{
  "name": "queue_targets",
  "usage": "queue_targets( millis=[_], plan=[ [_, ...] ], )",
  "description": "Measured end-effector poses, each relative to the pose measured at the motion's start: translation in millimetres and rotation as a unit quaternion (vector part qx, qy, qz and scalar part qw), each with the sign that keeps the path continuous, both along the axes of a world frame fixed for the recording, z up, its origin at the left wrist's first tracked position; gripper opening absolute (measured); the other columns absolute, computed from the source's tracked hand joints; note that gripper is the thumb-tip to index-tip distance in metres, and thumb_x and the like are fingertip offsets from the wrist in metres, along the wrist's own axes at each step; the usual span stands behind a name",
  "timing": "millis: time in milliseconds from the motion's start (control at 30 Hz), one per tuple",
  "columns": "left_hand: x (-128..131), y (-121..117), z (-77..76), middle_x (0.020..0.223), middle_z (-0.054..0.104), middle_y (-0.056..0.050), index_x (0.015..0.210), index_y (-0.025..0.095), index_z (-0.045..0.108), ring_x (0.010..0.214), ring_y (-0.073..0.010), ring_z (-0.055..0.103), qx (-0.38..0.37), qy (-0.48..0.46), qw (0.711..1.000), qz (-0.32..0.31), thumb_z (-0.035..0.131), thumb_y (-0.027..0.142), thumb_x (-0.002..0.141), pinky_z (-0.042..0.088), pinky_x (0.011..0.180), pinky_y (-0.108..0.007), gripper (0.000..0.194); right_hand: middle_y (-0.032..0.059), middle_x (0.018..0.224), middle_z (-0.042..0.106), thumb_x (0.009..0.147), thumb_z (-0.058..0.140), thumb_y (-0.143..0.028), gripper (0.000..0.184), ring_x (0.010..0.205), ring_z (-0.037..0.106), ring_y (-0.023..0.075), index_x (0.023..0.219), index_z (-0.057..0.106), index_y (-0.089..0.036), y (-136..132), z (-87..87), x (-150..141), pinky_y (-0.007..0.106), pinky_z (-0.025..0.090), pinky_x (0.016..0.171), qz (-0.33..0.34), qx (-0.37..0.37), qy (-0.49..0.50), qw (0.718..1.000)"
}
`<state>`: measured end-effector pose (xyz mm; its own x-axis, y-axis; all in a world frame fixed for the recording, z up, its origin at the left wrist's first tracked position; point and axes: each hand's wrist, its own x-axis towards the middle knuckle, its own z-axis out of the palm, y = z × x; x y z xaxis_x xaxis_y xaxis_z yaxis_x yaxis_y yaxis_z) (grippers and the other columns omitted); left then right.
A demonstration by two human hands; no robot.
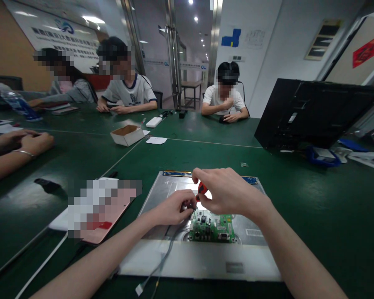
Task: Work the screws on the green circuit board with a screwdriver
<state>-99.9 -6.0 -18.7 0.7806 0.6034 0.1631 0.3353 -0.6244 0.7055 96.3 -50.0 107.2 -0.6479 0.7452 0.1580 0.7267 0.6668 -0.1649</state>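
Note:
My right hand (227, 189) is closed around the red and black handle of a screwdriver (202, 189), held above the board's upper left corner. Beside it, my left hand (177, 206) has its fingers curled together close to the tool's lower end; what they pinch is hidden. Under both hands lies a flat metal display panel (252, 259) with its back facing up. A green circuit board (213, 227) sits on the panel's middle. Grey cables (163, 259) run out from under my left hand to a white connector (139, 289) at the front edge.
Left of the panel are a pink-cased device (112, 220) and a black strap-like object (47, 185). A small open box (127, 135) stands farther back. At right, a black monitor housing (314, 112) leans upright. Several people sit around the green table (324, 211); another person's hands (34, 143) are at left.

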Motion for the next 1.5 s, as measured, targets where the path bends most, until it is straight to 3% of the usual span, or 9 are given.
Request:
queue_targets(
  millis=[200,367,533,767,933,1067,1267,1500],
  plan=[
    [0.7,-1.8,1.5,0.083,0.061,-0.003,0.088,0.017,0.058,0.074,-0.0177,0.054,0.015,-0.015,1.0,0.001,0.052,0.011,0.076,0.043,0.067,-0.027,0.015,0.0014,0.077,0.069,0.092,0.052,-0.041,0.022,0.065,0.059,0.0151,0.094,0.06,-0.021,1.8,-1.1,-1.8,0.026,0.026,0.05,-0.017,0.018,-0.02,0.999],
    [0.5,-1.2,0.8,0.075,0.057,0.0,0.081,0.016,0.056,0.066,-0.015,0.05,0.008,-0.002,1.0,0.01,0.053,0.011,0.073,0.04,0.059,-0.024,0.01,0.0009,0.072,0.067,0.09,0.051,-0.03,0.014,0.058,0.055,0.0132,0.096,0.059,-0.02,2.9,-1.8,-3.0,0.027,0.021,0.048,-0.036,0.023,-0.049,0.998],
    [0.7,0.7,-1.1,0.075,0.058,-0.001,0.081,0.016,0.057,0.066,-0.0157,0.05,0.005,0.009,1.0,0.006,0.054,0.013,0.073,0.041,0.061,-0.025,0.009,0.0025,0.086,0.067,0.082,0.055,-0.023,0.024,0.063,0.054,0.0131,0.105,0.052,-0.018,-1.5,-0.3,-2.7,0.026,0.025,0.049,-0.005,0.012,-0.019,1.0],
    [1.7,-2.7,3.1,0.081,0.06,-0.003,0.085,0.017,0.058,0.069,-0.0168,0.054,0.01,-0.001,1.0,0.015,0.053,0.011,0.074,0.042,0.064,-0.027,0.014,0.0024,0.081,0.069,0.092,0.054,-0.042,0.022,0.069,0.06,0.0157,0.099,0.059,-0.021,0.1,0.2,-3.8,0.027,0.026,0.051,-0.016,0.015,-0.026,0.999],
    [0.8,-1.8,2.3,0.073,0.055,0.0,0.08,0.016,0.055,0.063,-0.0143,0.049,0.003,0.005,1.0,0.004,0.052,0.011,0.074,0.039,0.058,-0.024,0.009,0.0007,0.077,0.067,0.089,0.052,-0.028,0.012,0.061,0.056,0.0134,0.097,0.057,-0.02,0.1,-0.8,-1.2,0.026,0.023,0.048,-0.023,0.03,-0.025,0.999],
    [1.1,-1.0,2.2,0.075,0.057,-0.001,0.082,0.016,0.056,0.066,-0.0152,0.049,0.016,0.0,1.0,0.001,0.053,0.011,0.074,0.039,0.06,-0.025,0.01,0.0033,0.088,0.068,0.082,0.055,-0.024,0.021,0.066,0.057,0.0138,0.102,0.052,-0.018,-1.2,-1.3,-0.5,0.026,0.025,0.05,-0.001,0.023,-0.009,1.0],
    [1.1,-1.8,3.5,0.082,0.06,-0.003,0.093,0.016,0.059,0.069,-0.0168,0.052,0.017,-0.002,1.0,0.002,0.052,0.012,0.075,0.043,0.063,-0.027,0.019,0.0008,0.076,0.069,0.09,0.053,-0.043,0.023,0.061,0.057,0.0144,0.098,0.055,-0.021,1.2,-2.8,-2.7,0.026,0.023,0.048,-0.017,0.041,-0.029,0.999],
    [-0.2,-0.1,-1.2,0.075,0.056,0.0,0.082,0.016,0.056,0.066,-0.0153,0.05,0.009,0.009,1.0,0.009,0.053,0.012,0.074,0.041,0.06,-0.025,0.01,0.0008,0.077,0.066,0.086,0.053,-0.025,0.016,0.059,0.054,0.013,0.1,0.053,-0.019,0.2,-1.3,-2.3,0.026,0.023,0.047,-0.031,0.031,-0.033,0.999]
  ],
)
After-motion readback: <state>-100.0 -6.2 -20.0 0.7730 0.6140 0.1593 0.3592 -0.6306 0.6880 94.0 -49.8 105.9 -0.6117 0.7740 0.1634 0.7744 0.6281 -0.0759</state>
